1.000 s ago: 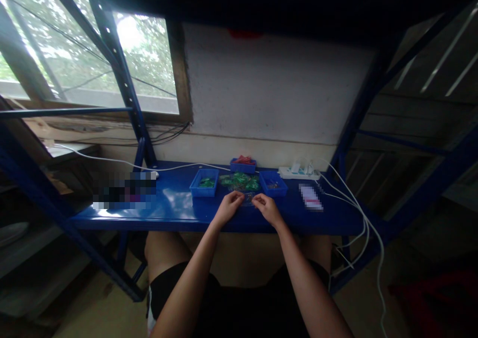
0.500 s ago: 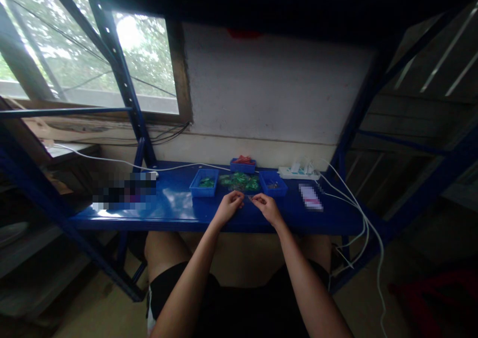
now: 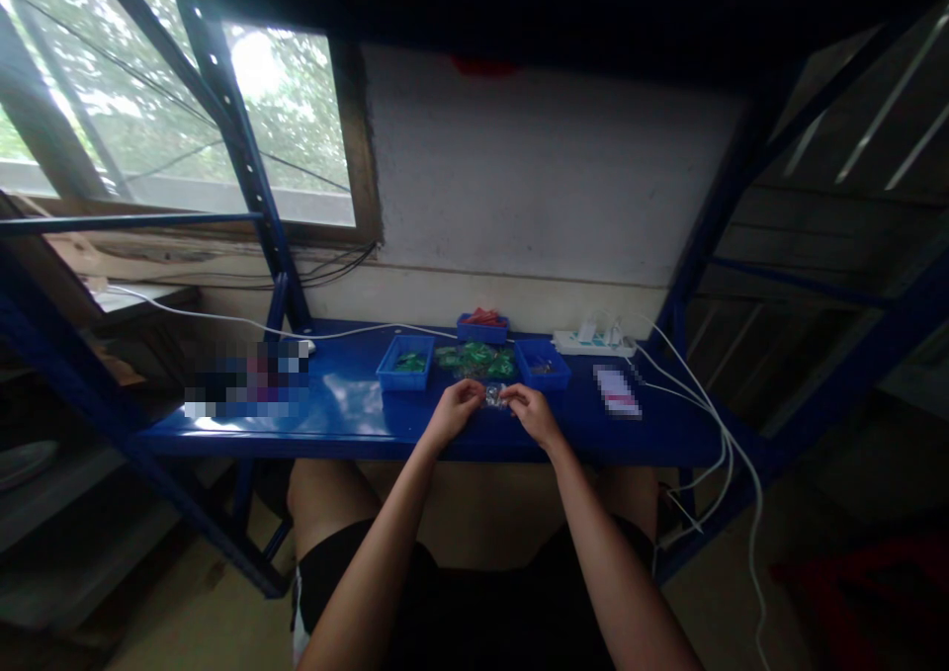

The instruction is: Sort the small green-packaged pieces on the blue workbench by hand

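Closest in, both forearms reaching up from the lap to the front edge of the blue shelf [image 3: 348, 424]. Left hand [image 3: 454, 410] and right hand [image 3: 531, 411] now drawn closer together than half a second ago, fingertips of both pinched on a small clear packet [image 3: 495, 395] held between them just above the shelf; only a thin glint visible there before, now a plain little bundle, so seemingly gathered up for handling. Just beyond, a heap of green pieces [image 3: 475, 360], flanked by a left blue bin [image 3: 405, 365] and a right blue bin [image 3: 543, 364]. Farther back, a bin of red parts [image 3: 482, 326] and a white power strip [image 3: 593, 342] against the wall.
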The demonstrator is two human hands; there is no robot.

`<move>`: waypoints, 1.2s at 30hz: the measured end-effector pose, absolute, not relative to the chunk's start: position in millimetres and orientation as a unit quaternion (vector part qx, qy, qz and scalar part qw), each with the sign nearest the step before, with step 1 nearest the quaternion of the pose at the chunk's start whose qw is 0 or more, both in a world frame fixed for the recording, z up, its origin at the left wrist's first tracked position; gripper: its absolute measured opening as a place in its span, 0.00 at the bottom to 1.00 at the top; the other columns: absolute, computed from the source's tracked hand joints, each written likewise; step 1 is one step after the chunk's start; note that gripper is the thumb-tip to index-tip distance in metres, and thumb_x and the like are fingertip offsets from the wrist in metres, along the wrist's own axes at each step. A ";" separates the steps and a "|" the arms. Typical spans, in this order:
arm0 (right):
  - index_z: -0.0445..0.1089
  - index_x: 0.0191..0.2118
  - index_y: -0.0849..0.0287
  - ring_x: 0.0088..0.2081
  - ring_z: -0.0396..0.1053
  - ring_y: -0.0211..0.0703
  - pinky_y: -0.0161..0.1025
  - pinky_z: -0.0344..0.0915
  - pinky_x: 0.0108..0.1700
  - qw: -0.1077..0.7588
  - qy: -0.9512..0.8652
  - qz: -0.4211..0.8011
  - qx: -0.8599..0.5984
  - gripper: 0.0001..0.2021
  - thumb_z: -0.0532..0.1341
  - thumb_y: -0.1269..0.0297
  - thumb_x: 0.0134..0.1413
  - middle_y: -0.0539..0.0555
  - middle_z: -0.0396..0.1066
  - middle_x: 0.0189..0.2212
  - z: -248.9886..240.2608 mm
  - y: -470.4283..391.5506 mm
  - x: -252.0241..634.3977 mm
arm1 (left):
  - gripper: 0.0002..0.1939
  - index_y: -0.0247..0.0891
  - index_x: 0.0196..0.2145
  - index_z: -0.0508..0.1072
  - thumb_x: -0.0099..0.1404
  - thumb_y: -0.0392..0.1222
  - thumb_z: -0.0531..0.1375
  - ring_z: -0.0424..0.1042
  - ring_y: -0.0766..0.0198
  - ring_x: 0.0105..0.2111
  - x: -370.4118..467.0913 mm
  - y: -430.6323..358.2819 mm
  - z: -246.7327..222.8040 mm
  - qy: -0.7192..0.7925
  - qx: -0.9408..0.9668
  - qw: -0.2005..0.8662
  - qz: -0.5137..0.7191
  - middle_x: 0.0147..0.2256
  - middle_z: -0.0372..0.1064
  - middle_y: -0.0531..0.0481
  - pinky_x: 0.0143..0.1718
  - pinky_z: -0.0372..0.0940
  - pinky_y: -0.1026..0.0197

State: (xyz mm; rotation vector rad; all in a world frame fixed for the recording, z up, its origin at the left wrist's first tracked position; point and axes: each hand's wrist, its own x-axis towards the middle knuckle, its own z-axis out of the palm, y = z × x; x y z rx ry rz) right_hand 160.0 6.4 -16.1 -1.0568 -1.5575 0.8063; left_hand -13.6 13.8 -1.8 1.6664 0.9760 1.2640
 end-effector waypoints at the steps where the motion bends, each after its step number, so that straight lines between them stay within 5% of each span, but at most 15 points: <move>1: 0.73 0.31 0.59 0.27 0.67 0.39 0.34 0.63 0.29 0.517 -0.652 0.332 -0.445 0.09 0.55 0.68 0.46 0.51 0.73 0.27 -16.9 7.2 160.4 | 0.08 0.35 0.29 0.69 0.52 0.42 0.60 0.66 0.67 0.25 -13.4 14.6 -2.9 0.385 0.655 0.410 0.506 0.25 0.69 0.52 0.27 0.59 0.66; 7: 0.74 0.35 0.59 0.28 0.68 0.39 0.34 0.63 0.29 0.510 -0.660 0.322 -0.448 0.14 0.53 0.70 0.46 0.52 0.74 0.27 -17.1 5.9 161.2 | 0.19 0.33 0.42 0.69 0.52 0.43 0.60 0.64 0.68 0.22 -12.8 15.6 -5.2 0.390 0.638 0.426 0.510 0.24 0.69 0.53 0.24 0.56 0.67; 16: 0.74 0.35 0.58 0.33 0.70 0.42 0.38 0.65 0.35 0.511 -0.672 0.304 -0.441 0.12 0.54 0.68 0.49 0.53 0.74 0.30 -15.5 3.5 161.7 | 0.12 0.33 0.27 0.72 0.54 0.47 0.59 0.64 0.67 0.23 -13.2 10.9 -2.2 0.400 0.679 0.390 0.476 0.24 0.69 0.51 0.25 0.57 0.65; 25: 0.73 0.38 0.58 0.38 0.71 0.43 0.41 0.67 0.43 0.506 -0.688 0.292 -0.430 0.11 0.62 0.61 0.48 0.55 0.74 0.37 -15.7 6.4 159.9 | 0.15 0.34 0.29 0.72 0.56 0.50 0.59 0.68 0.64 0.26 -14.8 10.0 0.0 0.382 0.685 0.392 0.481 0.27 0.72 0.49 0.28 0.62 0.64; 30: 0.71 0.41 0.57 0.38 0.72 0.44 0.42 0.67 0.43 0.486 -0.691 0.335 -0.417 0.16 0.65 0.59 0.44 0.54 0.75 0.39 -16.7 4.4 157.5 | 0.14 0.35 0.33 0.77 0.58 0.49 0.59 0.72 0.57 0.36 -14.8 6.7 4.2 0.356 0.721 0.372 0.464 0.34 0.76 0.45 0.40 0.64 0.60; 36: 0.72 0.38 0.57 0.38 0.73 0.44 0.41 0.69 0.42 0.505 -0.668 0.364 -0.409 0.10 0.61 0.61 0.49 0.54 0.76 0.36 -19.7 6.0 158.8 | 0.12 0.35 0.35 0.77 0.58 0.45 0.60 0.72 0.57 0.38 -13.2 10.4 -0.7 0.351 0.720 0.365 0.475 0.36 0.75 0.44 0.42 0.64 0.59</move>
